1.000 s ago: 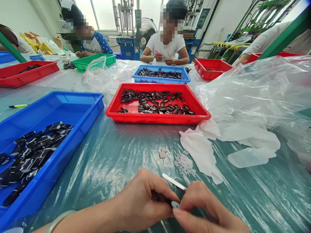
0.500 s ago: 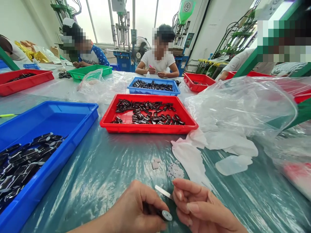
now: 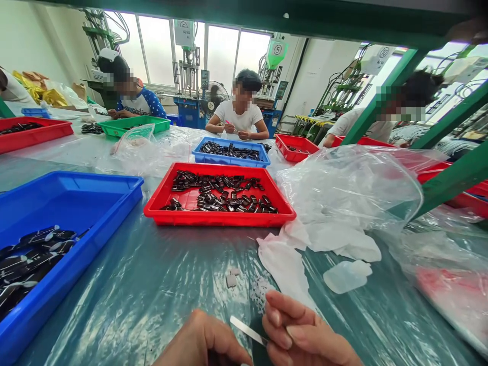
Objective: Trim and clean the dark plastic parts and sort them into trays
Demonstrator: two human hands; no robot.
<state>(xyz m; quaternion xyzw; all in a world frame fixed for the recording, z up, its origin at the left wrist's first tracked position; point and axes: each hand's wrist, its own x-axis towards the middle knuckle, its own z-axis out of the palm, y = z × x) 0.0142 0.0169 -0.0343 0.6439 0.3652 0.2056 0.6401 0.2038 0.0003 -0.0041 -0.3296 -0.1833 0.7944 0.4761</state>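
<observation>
At the bottom edge, my left hand (image 3: 208,339) is closed, its fingertips cut off by the frame. A small black part with a round grey end showed in it half a second ago; now only a pale sliver shows there. My right hand (image 3: 301,333) is beside it, fingers curled and pinched on a thin, flat, whitish strip (image 3: 247,329) like a blade. The strip points up and left, over the back of my left fingers. Just beyond the hands lie small pale square pieces (image 3: 232,279) and a scatter of tiny whitish scraps (image 3: 259,290).
A red tray (image 3: 219,218) of small black parts stands ahead, a blue tray (image 3: 87,254) of black pieces at left. White cloth (image 3: 284,259), a translucent bottle (image 3: 347,276) and clear plastic bags (image 3: 351,178) lie right. Green frame bars (image 3: 381,96) cross above; several co-workers sit beyond.
The view has tilted up and shifted right, so the trays sit lower and further left. My left hand has dropped lower in the frame, and the black part has gone out of sight.
</observation>
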